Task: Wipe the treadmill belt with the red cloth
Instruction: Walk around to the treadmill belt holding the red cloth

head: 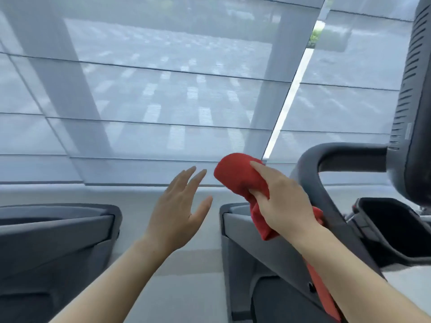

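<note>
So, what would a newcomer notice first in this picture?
First the red cloth, bunched in the right hand just right of centre, in front of a dark treadmill handrail. Beside it the left hand is open and empty. Behind, pale window blinds fill the upper view.

Right hand grips bunched red cloth mid-air; left hand spread, empty, beside it.
</note>
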`<state>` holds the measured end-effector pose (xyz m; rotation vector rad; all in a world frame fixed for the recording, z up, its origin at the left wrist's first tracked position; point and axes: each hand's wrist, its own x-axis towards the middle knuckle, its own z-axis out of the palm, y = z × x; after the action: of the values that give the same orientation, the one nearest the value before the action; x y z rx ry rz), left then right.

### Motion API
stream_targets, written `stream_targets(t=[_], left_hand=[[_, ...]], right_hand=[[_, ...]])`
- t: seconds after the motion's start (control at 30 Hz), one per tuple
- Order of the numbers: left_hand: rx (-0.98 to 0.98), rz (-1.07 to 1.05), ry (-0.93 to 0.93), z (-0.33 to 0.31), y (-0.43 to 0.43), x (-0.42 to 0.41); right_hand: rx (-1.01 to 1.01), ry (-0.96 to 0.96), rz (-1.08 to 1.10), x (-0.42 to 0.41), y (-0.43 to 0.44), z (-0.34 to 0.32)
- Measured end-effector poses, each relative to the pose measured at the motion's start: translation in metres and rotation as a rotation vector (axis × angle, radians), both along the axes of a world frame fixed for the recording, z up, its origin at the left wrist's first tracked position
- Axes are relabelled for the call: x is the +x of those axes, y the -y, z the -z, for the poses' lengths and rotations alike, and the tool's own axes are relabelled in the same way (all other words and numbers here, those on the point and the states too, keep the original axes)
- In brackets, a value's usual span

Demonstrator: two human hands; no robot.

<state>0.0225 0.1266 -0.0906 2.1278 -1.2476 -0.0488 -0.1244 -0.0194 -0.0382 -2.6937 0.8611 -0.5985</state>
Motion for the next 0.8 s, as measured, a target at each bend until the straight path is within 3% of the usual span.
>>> stream_targets(t=[0.27,0.5,0.8], left_hand=[[0.125,-0.244,-0.07,0.029,-0.153,0.015],[0.239,-0.441,-0.128,0.05,-0.286,0.015],[0.303,-0.549,-0.19,0.077,-0.371,0.016]], right_hand=[[0.213,-0.15,-0.253,0.055,-0.109,0.058],[0.362,-0.173,-0.476,0.1,-0.233,0.102],[0.416,-0.192,-0.603,0.127,-0.32,0.149]])
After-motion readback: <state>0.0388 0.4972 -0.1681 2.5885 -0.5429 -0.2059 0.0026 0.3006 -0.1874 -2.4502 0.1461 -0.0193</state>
